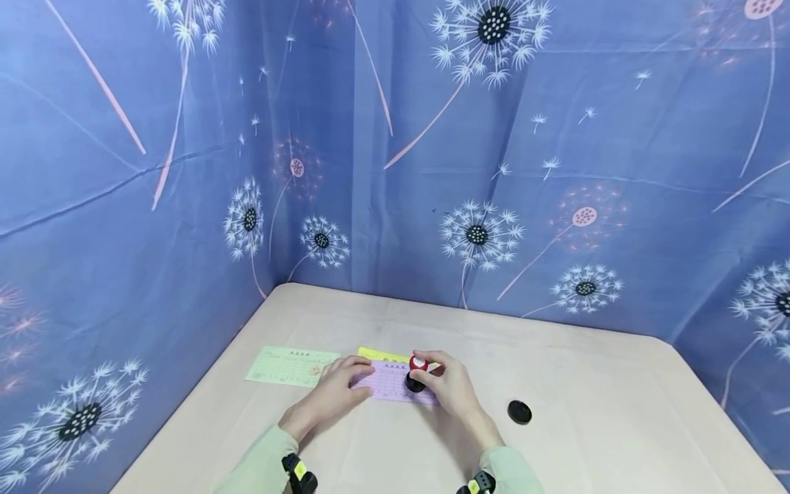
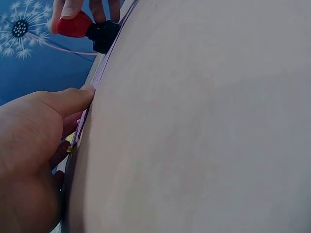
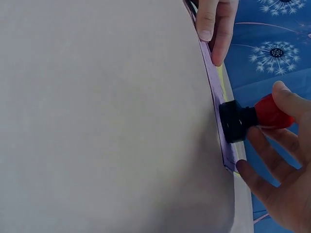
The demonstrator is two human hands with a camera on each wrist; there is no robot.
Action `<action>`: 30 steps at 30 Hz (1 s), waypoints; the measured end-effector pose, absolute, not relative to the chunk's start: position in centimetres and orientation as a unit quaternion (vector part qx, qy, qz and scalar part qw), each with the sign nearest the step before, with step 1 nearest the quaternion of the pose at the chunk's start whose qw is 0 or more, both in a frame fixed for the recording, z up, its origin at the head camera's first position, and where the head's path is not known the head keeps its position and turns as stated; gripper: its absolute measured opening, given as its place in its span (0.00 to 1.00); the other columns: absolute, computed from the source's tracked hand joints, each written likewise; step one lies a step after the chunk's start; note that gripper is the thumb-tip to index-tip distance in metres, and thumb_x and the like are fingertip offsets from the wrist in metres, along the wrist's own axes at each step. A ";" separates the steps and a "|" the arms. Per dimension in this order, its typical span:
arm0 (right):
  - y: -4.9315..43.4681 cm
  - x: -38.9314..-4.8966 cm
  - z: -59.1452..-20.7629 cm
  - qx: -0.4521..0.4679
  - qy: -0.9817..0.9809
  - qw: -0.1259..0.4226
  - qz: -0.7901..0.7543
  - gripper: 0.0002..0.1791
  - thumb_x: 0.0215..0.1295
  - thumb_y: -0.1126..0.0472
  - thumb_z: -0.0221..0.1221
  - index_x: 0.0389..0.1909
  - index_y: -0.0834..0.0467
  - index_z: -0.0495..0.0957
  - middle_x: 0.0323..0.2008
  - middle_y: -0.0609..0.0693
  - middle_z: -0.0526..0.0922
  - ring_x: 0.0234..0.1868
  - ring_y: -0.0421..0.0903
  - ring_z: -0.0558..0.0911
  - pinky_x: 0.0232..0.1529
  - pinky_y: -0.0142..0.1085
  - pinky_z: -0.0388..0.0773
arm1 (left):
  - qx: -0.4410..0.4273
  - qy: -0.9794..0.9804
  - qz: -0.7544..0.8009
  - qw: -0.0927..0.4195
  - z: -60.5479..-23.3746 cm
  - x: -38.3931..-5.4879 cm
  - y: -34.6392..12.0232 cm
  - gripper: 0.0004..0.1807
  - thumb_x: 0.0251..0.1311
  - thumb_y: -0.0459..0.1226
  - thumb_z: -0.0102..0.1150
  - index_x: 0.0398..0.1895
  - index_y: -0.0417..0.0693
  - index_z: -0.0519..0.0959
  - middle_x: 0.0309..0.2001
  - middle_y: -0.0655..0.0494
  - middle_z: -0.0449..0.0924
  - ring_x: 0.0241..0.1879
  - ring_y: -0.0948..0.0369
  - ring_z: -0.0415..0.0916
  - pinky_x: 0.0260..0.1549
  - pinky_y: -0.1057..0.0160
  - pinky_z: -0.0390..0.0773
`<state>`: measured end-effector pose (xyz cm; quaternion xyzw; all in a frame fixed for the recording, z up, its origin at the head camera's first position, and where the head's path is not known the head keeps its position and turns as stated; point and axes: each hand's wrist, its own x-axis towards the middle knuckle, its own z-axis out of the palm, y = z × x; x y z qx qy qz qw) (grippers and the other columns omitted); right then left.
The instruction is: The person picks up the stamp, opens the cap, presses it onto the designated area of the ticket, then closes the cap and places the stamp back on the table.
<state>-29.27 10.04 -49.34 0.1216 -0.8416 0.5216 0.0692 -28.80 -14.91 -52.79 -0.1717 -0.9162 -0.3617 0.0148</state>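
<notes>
A purple printed slip [image 1: 390, 388] lies on the table, overlapping a yellow slip [image 1: 373, 354] behind it. My left hand [image 1: 335, 387] rests at the purple slip's left end, thumb and fingertips touching the paper. Over the slip's right half, my right hand [image 1: 455, 388] grips a stamp with a red knob [image 1: 417, 363] and a round black base. In the right wrist view the stamp [image 3: 234, 121] stands upright, its base right at the purple paper, with the thumb and fingers around the red knob. The left wrist view also shows the stamp [image 2: 104, 36] beyond the left thumb.
Left of the left hand lies a green printed slip [image 1: 280, 363] with a reddish mark near its right end. A round black lid [image 1: 520, 412] sits on the table [image 1: 592, 384] to the right of the right hand. Blue dandelion-patterned curtains [image 1: 407, 226] hang behind and left of the table.
</notes>
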 end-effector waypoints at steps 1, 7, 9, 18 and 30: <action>10.1 -29.3 -49.3 0.119 -0.842 0.067 0.521 0.21 0.48 0.58 0.70 0.46 0.48 0.82 0.43 0.47 0.82 0.26 0.42 0.79 0.24 0.28 0.74 | -0.173 -0.916 -0.363 0.014 -52.8 -28.8 -14.8 0.25 0.57 0.46 0.60 0.59 0.52 0.74 0.63 0.63 0.65 0.66 0.54 0.55 0.63 0.43 0.54; 10.4 -29.1 -49.4 0.119 -0.847 0.062 0.514 0.21 0.47 0.57 0.71 0.46 0.48 0.83 0.44 0.48 0.82 0.25 0.42 0.78 0.24 0.28 0.74 | -0.173 -0.916 -0.360 0.021 -53.2 -28.8 -14.6 0.25 0.56 0.46 0.61 0.58 0.51 0.74 0.62 0.63 0.67 0.65 0.54 0.57 0.62 0.43 0.54; 10.4 -29.1 -49.4 0.119 -0.849 0.064 0.510 0.21 0.47 0.56 0.71 0.46 0.48 0.82 0.44 0.47 0.82 0.25 0.42 0.77 0.24 0.28 0.74 | -0.174 -0.917 -0.359 0.026 -53.2 -28.9 -14.7 0.25 0.56 0.46 0.62 0.58 0.51 0.74 0.62 0.63 0.67 0.65 0.55 0.57 0.62 0.44 0.54; 10.5 -29.4 -48.6 0.130 -0.856 0.088 0.492 0.21 0.50 0.52 0.69 0.47 0.45 0.81 0.43 0.45 0.82 0.27 0.40 0.78 0.27 0.28 0.73 | -0.170 -0.914 -0.369 0.026 -52.9 -29.3 -14.8 0.25 0.55 0.45 0.62 0.58 0.51 0.74 0.62 0.64 0.67 0.65 0.54 0.57 0.63 0.43 0.53; 11.3 -29.1 -45.6 0.121 -0.819 0.145 0.542 0.21 0.50 0.51 0.69 0.48 0.45 0.81 0.47 0.44 0.82 0.32 0.43 0.79 0.35 0.29 0.75 | -0.150 -0.914 -0.376 0.006 -52.7 -29.1 -14.6 0.27 0.55 0.45 0.62 0.59 0.53 0.73 0.62 0.66 0.66 0.66 0.55 0.56 0.63 0.43 0.53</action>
